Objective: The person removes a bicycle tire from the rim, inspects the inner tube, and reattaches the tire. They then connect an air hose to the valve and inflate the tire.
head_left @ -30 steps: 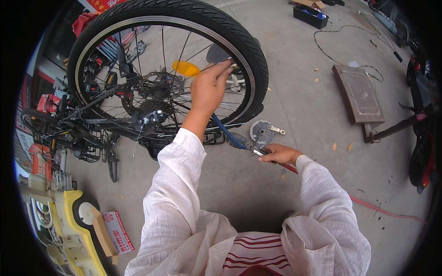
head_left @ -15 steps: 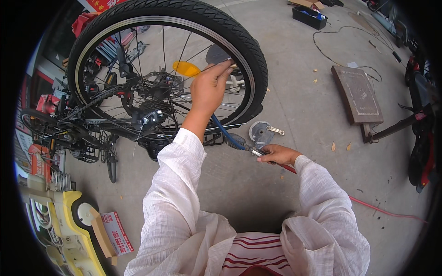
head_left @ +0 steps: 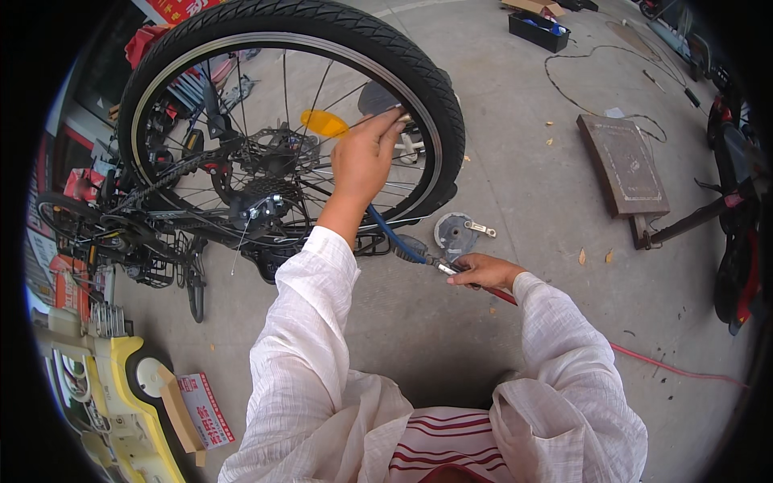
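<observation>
A bicycle wheel with a black tyre (head_left: 439, 105) stands raised in front of me, its spokes carrying an orange reflector (head_left: 324, 124). My left hand (head_left: 362, 157) reaches to the inner side of the rim, fingers closed in a pinch around a small metal fitting; the hand hides most of it. From behind my left wrist a blue air hose (head_left: 390, 233) runs down to a metal air inflator (head_left: 441, 266). My right hand (head_left: 487, 270) is wrapped round that inflator, below the wheel. A red hose (head_left: 656, 362) trails from it to the right.
A round metal part with a lever (head_left: 457, 233) lies on the concrete beyond my right hand. Farther right are a brown box-shaped stand (head_left: 624, 165) and a scooter (head_left: 737, 225). A black bin (head_left: 539, 30) stands at the back, a yellow vehicle (head_left: 133, 386) at lower left.
</observation>
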The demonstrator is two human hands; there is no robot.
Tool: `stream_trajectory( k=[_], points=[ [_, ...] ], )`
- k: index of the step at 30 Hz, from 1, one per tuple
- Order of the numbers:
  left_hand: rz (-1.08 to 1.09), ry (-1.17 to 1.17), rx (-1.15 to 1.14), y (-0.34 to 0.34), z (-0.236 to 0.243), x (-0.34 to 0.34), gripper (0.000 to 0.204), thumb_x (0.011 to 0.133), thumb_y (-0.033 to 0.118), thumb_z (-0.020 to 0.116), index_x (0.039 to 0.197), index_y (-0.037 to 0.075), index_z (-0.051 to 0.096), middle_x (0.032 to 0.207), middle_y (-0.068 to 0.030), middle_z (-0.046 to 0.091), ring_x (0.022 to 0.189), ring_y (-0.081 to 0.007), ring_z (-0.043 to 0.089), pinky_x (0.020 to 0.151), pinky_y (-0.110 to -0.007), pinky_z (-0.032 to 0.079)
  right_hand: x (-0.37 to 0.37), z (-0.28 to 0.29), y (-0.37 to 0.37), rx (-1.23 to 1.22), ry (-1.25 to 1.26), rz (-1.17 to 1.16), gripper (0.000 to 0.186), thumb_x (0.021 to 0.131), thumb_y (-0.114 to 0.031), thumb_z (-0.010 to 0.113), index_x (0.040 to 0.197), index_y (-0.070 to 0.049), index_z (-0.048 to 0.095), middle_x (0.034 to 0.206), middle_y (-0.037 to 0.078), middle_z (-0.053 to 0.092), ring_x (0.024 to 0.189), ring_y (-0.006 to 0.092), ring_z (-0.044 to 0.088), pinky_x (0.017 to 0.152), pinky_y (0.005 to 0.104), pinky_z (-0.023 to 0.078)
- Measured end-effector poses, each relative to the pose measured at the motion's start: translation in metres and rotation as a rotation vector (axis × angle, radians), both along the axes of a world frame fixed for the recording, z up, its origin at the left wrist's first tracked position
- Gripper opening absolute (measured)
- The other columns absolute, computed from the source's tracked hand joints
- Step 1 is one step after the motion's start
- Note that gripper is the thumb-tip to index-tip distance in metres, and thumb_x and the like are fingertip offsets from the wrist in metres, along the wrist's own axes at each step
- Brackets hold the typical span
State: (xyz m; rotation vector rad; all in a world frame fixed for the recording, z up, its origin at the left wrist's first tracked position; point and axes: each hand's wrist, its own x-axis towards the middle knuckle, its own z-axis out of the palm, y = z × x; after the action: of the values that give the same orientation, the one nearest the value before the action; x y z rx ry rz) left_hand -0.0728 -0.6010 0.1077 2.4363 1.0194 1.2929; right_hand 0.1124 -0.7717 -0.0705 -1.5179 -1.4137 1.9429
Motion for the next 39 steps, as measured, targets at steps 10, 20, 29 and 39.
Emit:
stream_trajectory(
  k=[10, 20, 29, 39],
  points=[
    [0.135, 0.062, 0.054, -0.007, -0.001, 0.005, 0.027, 0.093, 0.02, 0.06, 0.115, 0.005, 0.064, 0.113, -0.0132, 0.064, 0.095, -0.0339, 0.065, 0.082, -0.037, 0.051, -0.001, 0.01, -0.002, -0.005, -0.051, 0.018, 0.044, 0.083, -0.049, 0.07, 0.093, -0.007, 0.061, 0.071, -0.002, 0.049, 0.064, 0.009, 0.044, 0.056, 0.0261, 0.033],
    [0.042, 0.006, 0.003, -0.01, 0.002, 0.009, 0.026, 0.095, 0.022, 0.058, 0.113, 0.005, 0.065, 0.103, -0.0152, 0.067, 0.095, -0.0333, 0.065, 0.081, -0.037, 0.05, -0.003, 0.004, -0.006, 0.018, -0.087, 0.036, 0.045, 0.082, -0.049, 0.07, 0.092, -0.006, 0.062, 0.069, -0.001, 0.049, 0.063, 0.0109, 0.043, 0.056, 0.0274, 0.032],
    [0.044, 0.044, -0.009, -0.014, 0.0, 0.017, 0.024, 0.093, 0.027, 0.059, 0.104, 0.007, 0.067, 0.09, -0.0142, 0.066, 0.085, -0.0367, 0.063, 0.072, -0.041, 0.049, -0.004, -0.003, -0.006, 0.065, -0.113, 0.088, 0.046, 0.082, -0.049, 0.07, 0.091, -0.005, 0.062, 0.069, 0.0, 0.048, 0.061, 0.0115, 0.042, 0.054, 0.0286, 0.032],
    [0.035, 0.032, -0.011, -0.014, -0.006, 0.016, 0.022, 0.092, 0.025, 0.06, 0.101, 0.008, 0.068, 0.09, -0.0129, 0.066, 0.085, -0.0364, 0.063, 0.071, -0.041, 0.049, -0.009, 0.009, -0.005, 0.041, -0.182, 0.121, 0.047, 0.082, -0.05, 0.068, 0.092, -0.004, 0.063, 0.069, 0.0, 0.05, 0.063, 0.0127, 0.045, 0.057, 0.0298, 0.035]
  ],
)
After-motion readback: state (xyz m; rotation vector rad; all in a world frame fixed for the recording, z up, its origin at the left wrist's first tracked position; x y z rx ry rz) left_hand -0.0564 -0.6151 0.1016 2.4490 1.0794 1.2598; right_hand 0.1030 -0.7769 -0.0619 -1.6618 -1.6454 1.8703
